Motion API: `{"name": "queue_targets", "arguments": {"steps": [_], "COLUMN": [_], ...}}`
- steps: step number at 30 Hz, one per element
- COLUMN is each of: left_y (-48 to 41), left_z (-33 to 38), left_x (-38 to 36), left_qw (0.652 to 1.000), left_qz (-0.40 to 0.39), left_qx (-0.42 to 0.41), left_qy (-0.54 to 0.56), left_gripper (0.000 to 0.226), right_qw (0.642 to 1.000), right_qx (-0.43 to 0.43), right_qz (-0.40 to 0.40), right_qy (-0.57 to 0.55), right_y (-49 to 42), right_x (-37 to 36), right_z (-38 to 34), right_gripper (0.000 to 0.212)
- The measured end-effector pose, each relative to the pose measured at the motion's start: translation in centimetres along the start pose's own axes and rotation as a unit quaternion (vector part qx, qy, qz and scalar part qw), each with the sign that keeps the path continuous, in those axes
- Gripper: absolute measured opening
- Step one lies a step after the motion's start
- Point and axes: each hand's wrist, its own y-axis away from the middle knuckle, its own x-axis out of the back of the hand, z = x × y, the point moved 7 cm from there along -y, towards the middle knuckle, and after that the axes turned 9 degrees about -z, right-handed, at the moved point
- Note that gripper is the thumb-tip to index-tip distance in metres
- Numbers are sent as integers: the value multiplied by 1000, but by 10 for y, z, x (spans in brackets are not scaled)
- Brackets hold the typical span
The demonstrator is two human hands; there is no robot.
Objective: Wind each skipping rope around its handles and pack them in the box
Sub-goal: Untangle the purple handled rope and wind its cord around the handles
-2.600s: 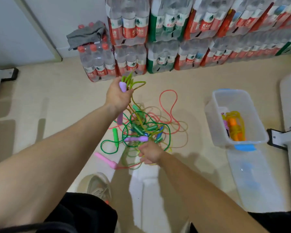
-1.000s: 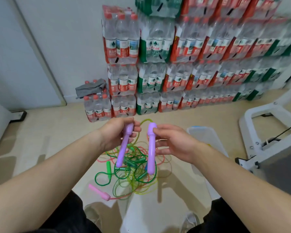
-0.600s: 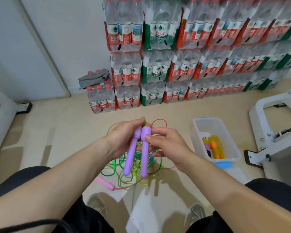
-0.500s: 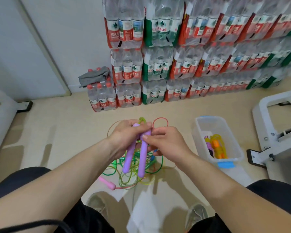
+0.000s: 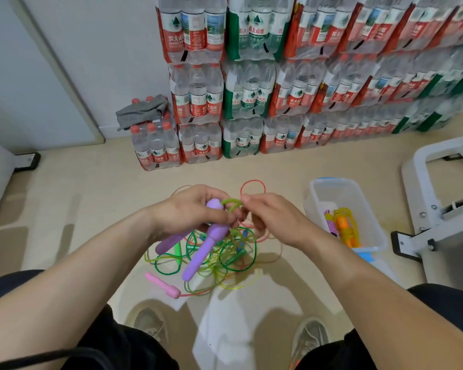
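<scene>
My left hand [image 5: 190, 214] grips two purple handles [image 5: 203, 249] together near their tops, the lower ends pointing down and left. A yellow-green rope [image 5: 230, 202] loops out above the handles, and my right hand [image 5: 267, 217] pinches it right beside my left. Below both hands a tangle of green, yellow-green and red ropes [image 5: 225, 260] lies on the floor, with a pink handle [image 5: 162, 285] at its near left. The clear plastic box [image 5: 316, 206] stands on the floor to the right and holds a wound orange and yellow rope [image 5: 344, 229].
Shrink-wrapped packs of water bottles [image 5: 249, 94] are stacked along the back wall, a grey cloth [image 5: 142, 114] on the leftmost pack. A white metal frame [image 5: 439, 209] stands at the right. The box's lid [image 5: 369, 259] lies in front of the box. My shoes [image 5: 147, 324] are below.
Both purple handles were brought together and passed into my left hand. My right hand let go of its handle and now pinches the yellow-green rope at the handle tops.
</scene>
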Motion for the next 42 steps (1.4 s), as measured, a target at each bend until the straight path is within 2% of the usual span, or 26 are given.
{"name": "queue_targets", "arguments": {"steps": [2, 4, 7, 10, 13, 15, 18, 22, 25, 31, 34, 36, 38, 42], "left_y": [3, 6, 8, 8, 7, 5, 1, -3, -6, -6, -7, -7, -6, -5], "left_z": [3, 4, 4, -1, -7, -7, -6, -4, -9, -6, -4, -1, 3, -10], "left_x": [5, 9, 11, 10, -4, -19, -33, -41, -43, -53, -55, -47, -31, 0], "left_qw": [997, 991, 986, 987, 996, 996, 985, 971, 968, 947, 953, 956, 956, 946], "left_qz": [20, 32, 43, 44, -2, -50, -57, -38, -41, -72, -89, -59, 13, 165], "left_qx": [-25, -45, -61, -52, -30, -25, -28, -61, -62, -57, -78, -104, -134, -125], "left_qy": [64, 119, 148, 144, 90, 75, 159, 226, 239, 309, 281, 266, 262, 248], "left_gripper": [22, 19, 16, 12, 15, 28, 41, 37, 30, 35, 24, 20, 12, 23], "right_qw": [998, 994, 991, 984, 973, 973, 969, 972, 974, 958, 954, 954, 960, 986], "right_qx": [-43, -69, -6, 59, 63, 58, 53, 75, 74, 75, 67, 57, 36, 7], "right_qz": [36, 81, 127, 136, 125, 117, 123, 129, 152, 220, 231, 242, 247, 159], "right_qy": [-23, 36, 45, -104, -184, -192, -206, -180, -152, -165, -177, -171, -129, -40], "right_y": [2, 5, 12, 17, 20, 20, 18, 20, 22, 27, 27, 29, 28, 20], "right_x": [14, 27, 39, 51, 50, 43, 41, 50, 57, 68, 68, 67, 60, 4], "right_z": [15, 23, 6, -14, -21, -23, -21, -20, -20, -13, -6, -2, 2, 1], "right_gripper": [59, 64, 52, 35, 33, 34, 36, 36, 18, 9, 3, 7, 18, 28]}}
